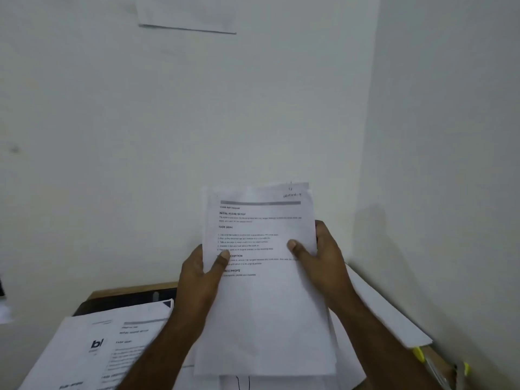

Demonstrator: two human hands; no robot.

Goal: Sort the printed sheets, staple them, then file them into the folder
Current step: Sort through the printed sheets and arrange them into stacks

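Note:
A stack of printed sheets [264,299] is held upright above the desk, its top page carrying headings and numbered lines. My left hand [201,274] grips the stack's left edge, thumb pressed on the front. My right hand [320,254] grips the right edge, thumb on the page and fingers behind. More printed sheets [112,347] lie spread on the desk at the lower left. No stapler is in view. The dark object [123,304] under the loose sheets could be a folder, though I cannot tell.
A wooden desk [126,289] stands against a white wall corner. White sheets [388,313] lie along the right side by the wall. Yellow-tipped objects [422,356] lie at the desk's lower right. A paper [188,15] hangs on the wall above.

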